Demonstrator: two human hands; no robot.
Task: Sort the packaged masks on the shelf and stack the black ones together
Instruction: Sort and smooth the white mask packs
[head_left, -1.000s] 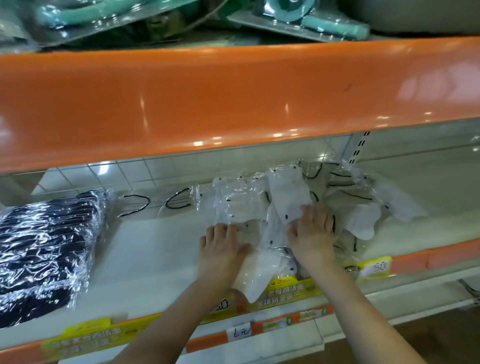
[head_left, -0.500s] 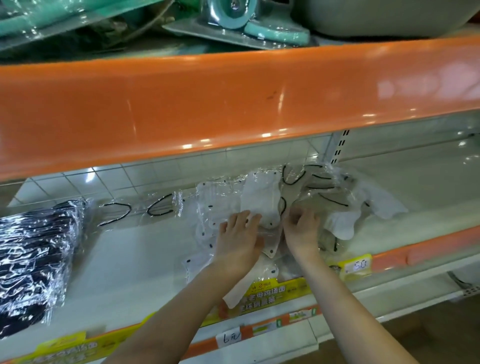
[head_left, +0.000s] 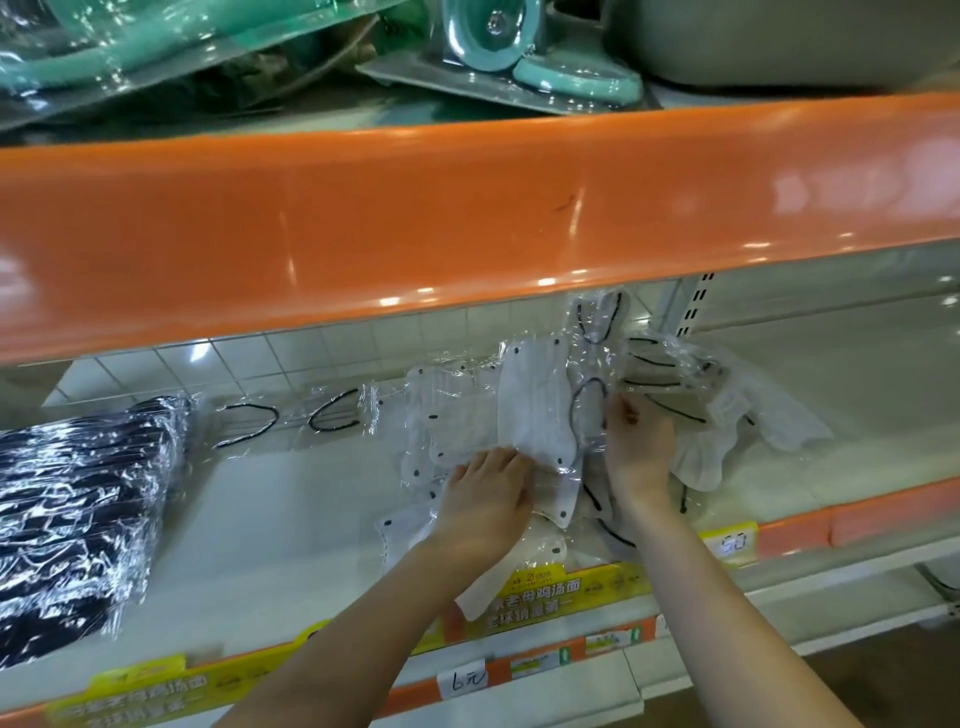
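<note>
The black masks (head_left: 72, 514) lie stacked at the shelf's (head_left: 270, 525) left end, well left of both hands, long axis running front to back. The left hand (head_left: 485, 501) presses flat on the white masks (head_left: 535, 405); the right hand (head_left: 640, 447) pinches their wrapping, just beside.

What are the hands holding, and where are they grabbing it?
The left hand presses flat on the white packaged masks, near their lower edge. The right hand pinches a clear wrapper's edge in the same pile.
</note>
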